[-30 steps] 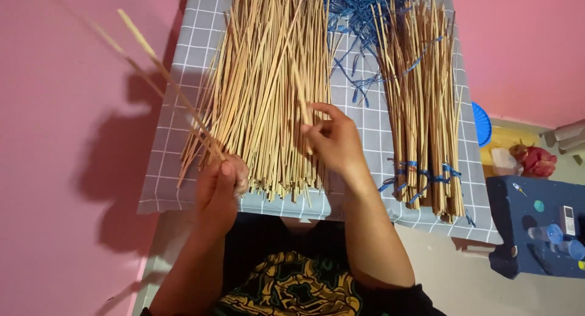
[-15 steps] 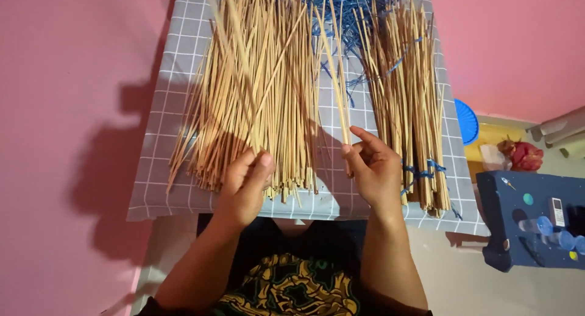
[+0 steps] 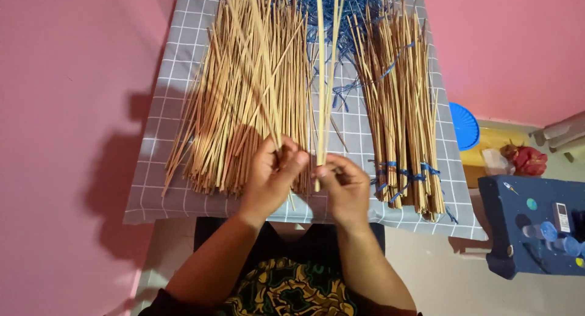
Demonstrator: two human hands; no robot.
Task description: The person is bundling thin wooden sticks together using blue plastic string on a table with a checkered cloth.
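A large loose pile of thin bamboo sticks lies on a grey checked cloth. My left hand pinches a few sticks near their lower ends, and they slant up over the pile. Close beside it, my right hand grips a few sticks that stand almost upright between the two heaps. To the right lie sticks in bundles tied with blue string.
Tangled blue string lies at the far end of the cloth. Pink walls rise left and right. At the right are a blue round lid, a red object and a dark blue box.
Both hands have come together at the near edge of the pile. Each now holds a few sticks, raised upright from the heap, where half a second ago the hands were apart.
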